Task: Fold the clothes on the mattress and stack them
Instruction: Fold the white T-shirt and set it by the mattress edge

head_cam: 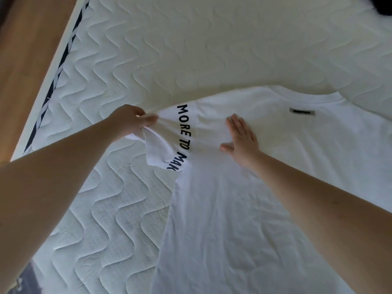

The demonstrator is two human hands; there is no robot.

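Observation:
A white T-shirt (250,200) lies spread on the quilted white mattress (169,49), collar toward the far right, with a small grey label (301,112) below the collar. Black lettering runs along its left sleeve (167,143). My left hand (129,120) pinches the end of that sleeve and holds it pulled out to the left, slightly off the mattress. My right hand (241,139) lies flat with straight fingers on the shirt's body, just right of the sleeve seam, pressing the cloth down.
The mattress's left edge has a dark and white striped trim (59,68), with wooden floor (23,49) beyond it. A dark object (381,7) shows at the top right corner. Bare mattress stretches behind and left of the shirt.

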